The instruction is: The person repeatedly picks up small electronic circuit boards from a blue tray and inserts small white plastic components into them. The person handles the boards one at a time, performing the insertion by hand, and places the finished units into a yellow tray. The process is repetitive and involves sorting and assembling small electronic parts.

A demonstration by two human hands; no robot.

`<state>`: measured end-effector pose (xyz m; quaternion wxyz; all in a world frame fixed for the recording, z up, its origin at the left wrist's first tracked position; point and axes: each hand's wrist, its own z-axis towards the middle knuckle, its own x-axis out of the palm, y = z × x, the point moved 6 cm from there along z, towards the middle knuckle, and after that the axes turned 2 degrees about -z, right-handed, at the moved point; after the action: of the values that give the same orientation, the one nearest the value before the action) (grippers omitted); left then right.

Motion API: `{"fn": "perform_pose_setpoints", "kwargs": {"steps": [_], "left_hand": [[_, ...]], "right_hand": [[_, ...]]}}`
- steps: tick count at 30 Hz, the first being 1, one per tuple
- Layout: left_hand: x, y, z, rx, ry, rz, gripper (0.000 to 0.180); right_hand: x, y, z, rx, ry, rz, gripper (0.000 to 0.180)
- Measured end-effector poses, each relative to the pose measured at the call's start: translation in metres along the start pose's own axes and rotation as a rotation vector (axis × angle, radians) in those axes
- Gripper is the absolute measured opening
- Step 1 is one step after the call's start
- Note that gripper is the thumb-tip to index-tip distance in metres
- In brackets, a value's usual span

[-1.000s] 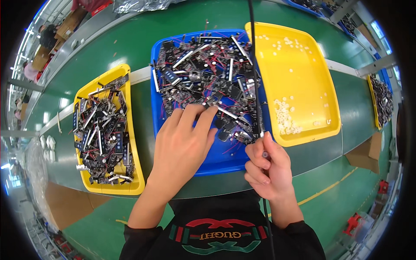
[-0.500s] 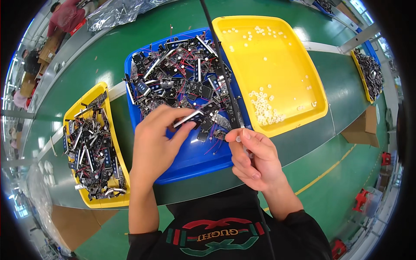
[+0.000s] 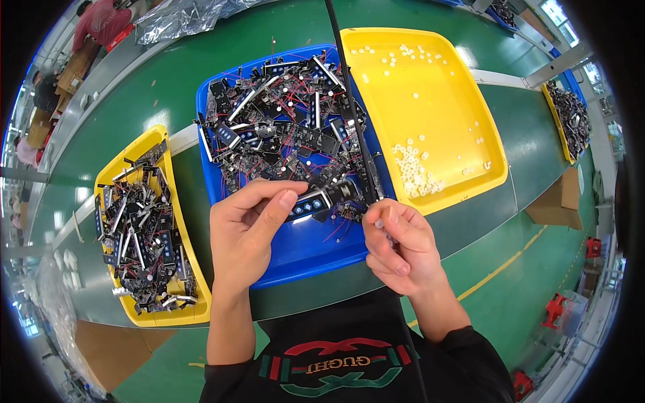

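Note:
Over the near part of a blue tray (image 3: 295,269), my left hand (image 3: 243,235) pinches a small black electronic module (image 3: 309,205) between thumb and fingertips. The module has a white edge strip and a row of pale blue round spots on its face. My right hand (image 3: 405,247) is at the tray's right front corner, its fingers curled round small white plastic washers (image 3: 380,224), some of which show between thumb and fingers. Behind both hands lies a heap of similar modules (image 3: 275,127) with thin red wires.
A yellow tray (image 3: 430,107) on the right holds loose white washers (image 3: 413,168). The left yellow tray (image 3: 203,312) is heaped with modules. A thin black pole (image 3: 349,87) crosses above the blue tray. A cardboard box (image 3: 561,201) stands at right. Another person (image 3: 101,27) is at far left.
My left hand has turned the module so its spotted face shows, and has shifted slightly down. My right hand has moved a little right, still closed round the washers.

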<state>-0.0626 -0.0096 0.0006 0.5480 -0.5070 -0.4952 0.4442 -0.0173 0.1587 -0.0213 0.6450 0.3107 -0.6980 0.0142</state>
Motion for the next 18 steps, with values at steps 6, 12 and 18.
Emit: {"fn": "perform_pose_setpoints", "kwargs": {"steps": [6,12,18], "left_hand": [[-0.004,0.011,-0.002,-0.184,-0.016,-0.320,0.020],[0.006,0.017,-0.006,-0.243,0.111,-0.571,0.041],[0.015,0.012,-0.008,-0.225,0.152,-0.698,0.044]], "right_hand": [[-0.004,-0.002,0.003,0.050,-0.076,-0.022,0.025],[0.000,-0.006,0.009,0.018,-0.075,-0.189,0.024],[0.004,-0.009,0.012,-0.001,-0.060,-0.236,0.019]]}}
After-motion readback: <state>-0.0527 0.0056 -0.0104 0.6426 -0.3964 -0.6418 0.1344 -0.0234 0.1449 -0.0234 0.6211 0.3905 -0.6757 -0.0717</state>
